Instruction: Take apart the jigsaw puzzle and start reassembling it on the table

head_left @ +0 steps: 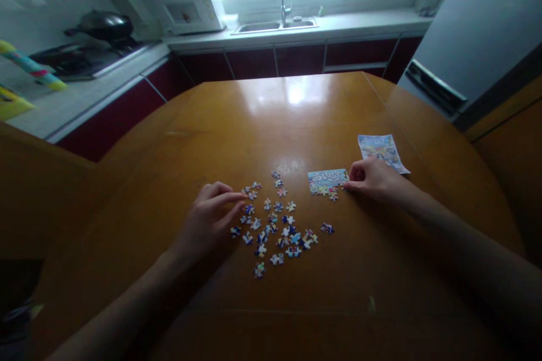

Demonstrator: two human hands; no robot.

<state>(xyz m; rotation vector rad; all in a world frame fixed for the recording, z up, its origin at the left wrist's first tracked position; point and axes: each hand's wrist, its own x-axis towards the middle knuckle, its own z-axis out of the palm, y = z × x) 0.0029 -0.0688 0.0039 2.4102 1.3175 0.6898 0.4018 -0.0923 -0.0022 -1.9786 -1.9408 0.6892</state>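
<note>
1. A partly assembled jigsaw puzzle (325,181) is laid on the wooden table (212,130).
2. At its right edge, the fingertips of the right hand (373,179) are drawn close together; whether a piece is pinched cannot be told.
3. Loose jigsaw pieces (263,235) are scattered between the puzzle and the left hand (209,212).
4. The left hand's fingertips are held narrowly apart beside them; whether one is gripped cannot be told.
5. A printed sheet (380,148) is partly hidden behind the right hand.
</note>
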